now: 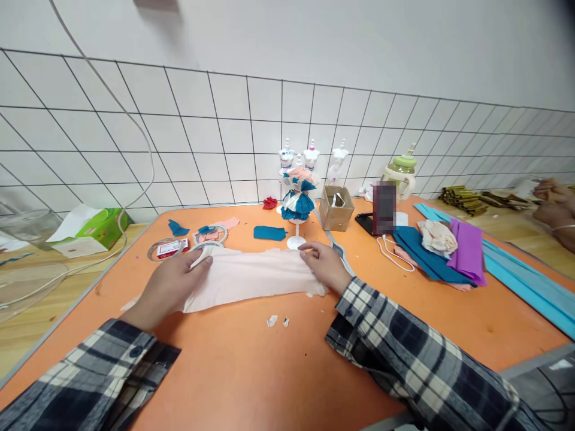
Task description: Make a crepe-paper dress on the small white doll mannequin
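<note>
A pale pink strip of crepe paper (256, 275) stretches between my two hands, low over the orange table. My left hand (173, 284) pinches its left end between thumb and fingers. At the other end, my right hand (326, 263) grips the upper right corner with bent fingers. Just behind the strip stands a small white dress form (296, 242) on a round base, dressed in ruffled blue, white and pink paper (298, 203). A flat blue paper piece (269, 233) lies behind the strip, left of that stand.
Tape rolls (210, 243) and a small red box (172, 248) lie at left. Behind are more white dress forms (338, 160), a cardboard box (336, 211) and a phone (384, 206). Coloured paper (467, 251) lies at right. Another person's hands (557, 203) show at far right.
</note>
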Demonstrator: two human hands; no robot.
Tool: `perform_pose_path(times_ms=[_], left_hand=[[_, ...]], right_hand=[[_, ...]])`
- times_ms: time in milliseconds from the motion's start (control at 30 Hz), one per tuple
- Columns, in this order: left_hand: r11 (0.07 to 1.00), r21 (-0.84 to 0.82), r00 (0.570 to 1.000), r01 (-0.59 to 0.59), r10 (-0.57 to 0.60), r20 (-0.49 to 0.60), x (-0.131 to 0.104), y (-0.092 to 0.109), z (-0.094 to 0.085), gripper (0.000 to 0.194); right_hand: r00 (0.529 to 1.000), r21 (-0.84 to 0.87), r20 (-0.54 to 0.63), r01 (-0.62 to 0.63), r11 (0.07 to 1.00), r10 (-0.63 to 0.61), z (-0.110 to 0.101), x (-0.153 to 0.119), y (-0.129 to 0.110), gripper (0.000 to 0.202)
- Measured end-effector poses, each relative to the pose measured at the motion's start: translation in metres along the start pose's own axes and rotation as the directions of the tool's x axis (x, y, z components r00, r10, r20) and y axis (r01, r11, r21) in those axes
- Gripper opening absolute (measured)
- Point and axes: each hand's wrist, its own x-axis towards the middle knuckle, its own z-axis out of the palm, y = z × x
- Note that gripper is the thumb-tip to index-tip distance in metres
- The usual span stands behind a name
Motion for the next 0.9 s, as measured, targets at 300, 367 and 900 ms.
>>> perform_pose_path(times_ms=[300, 367, 900], left_hand=[[0.735, 0.109, 0.680, -0.669, 0.664, -0.311, -0.040, 0.063, 0.008, 0.100], [0.782, -0.102, 0.789, -0.614, 0.606, -0.100, -0.049, 0.084, 0.026, 0.111], [0.895, -0.445, 1.000, -0.010, 0.012, 0.001, -0.007, 0.038, 0.057, 0.020]], right_hand=[[0.975, -0.076, 0.167, 0.160, 0.984, -0.145, 0.024, -0.023, -0.013, 0.019], [0.927, -0.045, 0.274, 0.278, 0.960, -0.256, 0.035, -0.033, -0.018, 0.017], [0.942, -0.303, 0.120, 0.334, 0.892, -0.312, 0.022, -0.022, -0.011, 0.026]])
